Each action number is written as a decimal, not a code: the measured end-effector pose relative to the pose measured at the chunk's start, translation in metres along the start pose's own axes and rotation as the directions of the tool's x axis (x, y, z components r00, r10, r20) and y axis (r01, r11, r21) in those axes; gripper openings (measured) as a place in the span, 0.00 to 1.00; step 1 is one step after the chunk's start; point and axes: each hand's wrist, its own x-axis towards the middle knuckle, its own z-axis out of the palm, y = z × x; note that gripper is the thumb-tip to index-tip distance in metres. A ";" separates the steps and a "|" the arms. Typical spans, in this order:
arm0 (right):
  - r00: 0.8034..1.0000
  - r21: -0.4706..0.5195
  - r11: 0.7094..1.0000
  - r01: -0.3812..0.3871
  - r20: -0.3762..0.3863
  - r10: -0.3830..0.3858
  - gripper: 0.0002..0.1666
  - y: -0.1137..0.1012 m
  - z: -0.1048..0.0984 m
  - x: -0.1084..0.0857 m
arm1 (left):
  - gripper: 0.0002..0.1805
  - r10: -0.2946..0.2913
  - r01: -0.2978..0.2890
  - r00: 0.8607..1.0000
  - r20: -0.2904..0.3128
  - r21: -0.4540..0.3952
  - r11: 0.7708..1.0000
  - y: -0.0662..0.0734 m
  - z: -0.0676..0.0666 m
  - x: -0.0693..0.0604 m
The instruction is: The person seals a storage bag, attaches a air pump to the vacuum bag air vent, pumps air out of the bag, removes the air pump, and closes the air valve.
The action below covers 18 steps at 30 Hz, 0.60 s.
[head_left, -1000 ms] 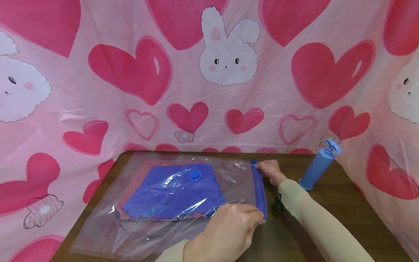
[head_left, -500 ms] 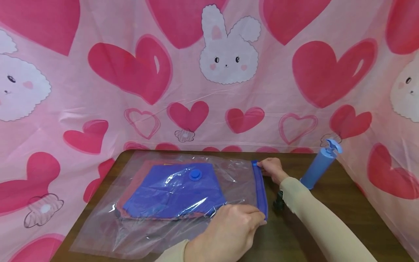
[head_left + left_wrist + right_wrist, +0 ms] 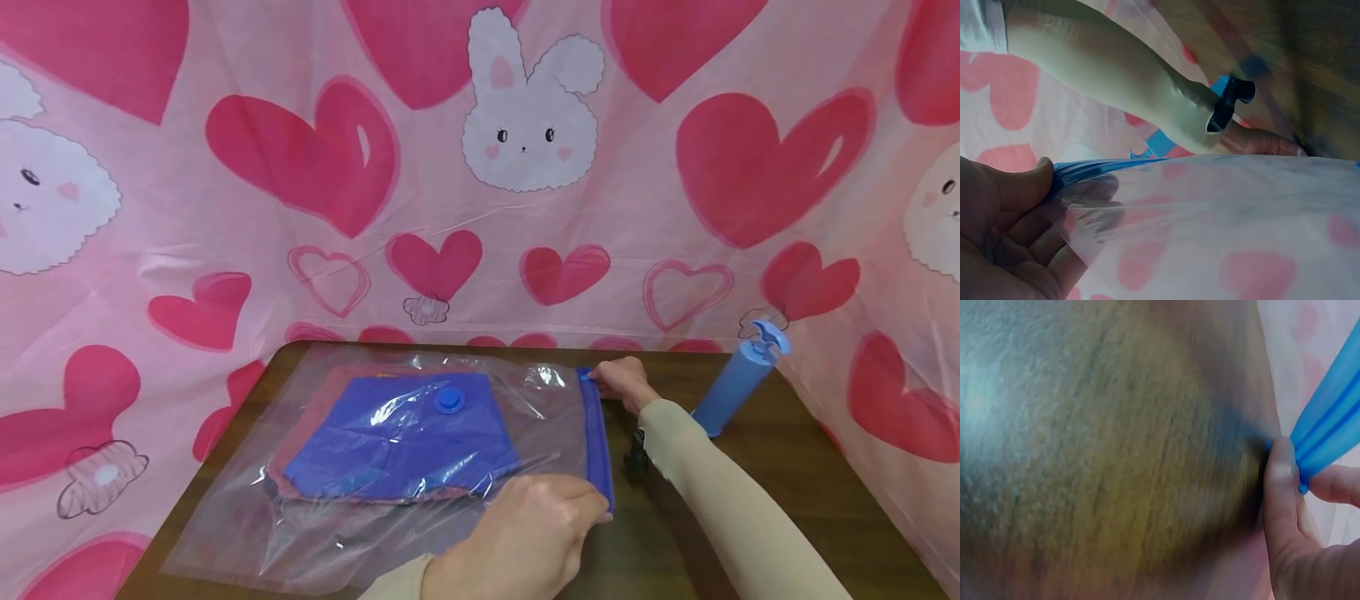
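Observation:
A clear plastic vacuum storage bag (image 3: 551, 425) lies flat, with a folded blue cloth (image 3: 405, 442) over a pinkish one (image 3: 318, 417) inside. A round blue valve (image 3: 450, 400) sits on its top face. Along the bag's right end runs a blue zip strip (image 3: 594, 433). My left hand (image 3: 517, 533) pinches the strip's near corner; in the left wrist view the thumb (image 3: 1029, 181) lies on top and the fingertips show through the film. At the far corner, my right hand (image 3: 624, 383) pinches the strip's other end, and the right wrist view shows the blue strip (image 3: 1329, 406) between finger and thumb.
A blue hand pump (image 3: 735, 383) stands at the right on the brown wooden table (image 3: 802, 483). A black device (image 3: 636, 454) is at the right wrist. Pink fabric (image 3: 420, 192) with hearts and rabbits hangs behind and at both sides.
Both hands keep their pinch on the strip's two ends and have barely moved. The head view has shifted slightly.

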 end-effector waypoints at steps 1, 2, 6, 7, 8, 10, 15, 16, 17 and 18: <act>1.000 -0.010 1.000 0.005 0.001 -0.005 0.09 0.000 -0.001 0.000 | 0.09 0.005 -0.005 1.000 0.004 -0.007 1.000 0.000 0.000 0.000; 1.000 -0.019 1.000 0.012 0.003 -0.012 0.09 0.000 -0.001 0.000 | 0.09 0.008 -0.008 1.000 0.009 -0.015 1.000 0.001 0.001 0.001; 0.999 -0.055 0.998 0.027 -0.025 -0.029 0.07 0.000 0.001 0.001 | 0.09 -0.003 0.004 1.000 0.017 -0.053 0.999 0.001 0.000 0.001; 0.999 -0.059 0.998 0.033 -0.036 -0.035 0.06 0.000 0.002 0.001 | 0.09 -0.013 0.014 1.000 0.016 -0.065 0.998 0.001 -0.001 0.001; 0.998 -0.056 0.998 0.033 -0.044 -0.035 0.06 0.000 0.004 0.002 | 0.08 -0.023 0.024 1.000 0.016 -0.070 0.997 0.000 -0.001 0.001; 0.998 -0.043 0.999 0.024 -0.062 -0.027 0.06 0.001 0.005 0.003 | 0.09 -0.046 0.047 0.999 0.022 -0.087 0.995 0.000 -0.001 0.001; 0.999 0.020 1.000 0.002 -0.053 -0.001 0.06 0.004 0.004 0.003 | 0.10 -0.063 0.070 0.996 0.069 -0.111 0.991 0.000 -0.001 0.003; 0.999 0.023 1.000 0.000 -0.051 0.001 0.07 0.004 0.003 0.003 | 0.10 -0.061 0.068 0.995 0.077 -0.104 0.992 0.000 0.000 0.003; 0.999 0.023 1.000 0.001 -0.045 0.000 0.07 0.004 0.002 0.003 | 0.10 -0.062 0.070 0.995 0.084 -0.103 0.992 0.000 0.000 0.004; 0.999 0.021 1.000 0.002 -0.038 -0.002 0.08 0.004 0.001 0.002 | 0.10 -0.060 0.068 0.994 0.088 -0.097 0.993 0.000 0.000 0.004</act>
